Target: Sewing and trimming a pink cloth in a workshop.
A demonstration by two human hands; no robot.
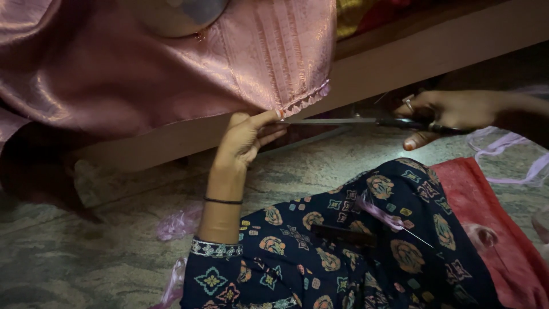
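A shiny pink garment point(143, 68) hangs down from a wooden ledge at the upper left. My left hand point(247, 137) pinches its lower corner by the stitched trim edge point(306, 102). My right hand point(443, 114), with a ring on one finger, grips the dark handles of a pair of scissors point(343, 121). The blades lie level and their tips reach the corner of cloth at my left fingertips. A black band sits on my left wrist.
A wooden ledge point(412, 54) slants across the top right. My lap in dark flowered cloth point(343, 240) fills the bottom middle, with a needle and pink thread scraps point(394, 222) on it. Red cloth point(492, 217) lies right; pink ribbon strips point(526, 166) trail on the mottled floor.
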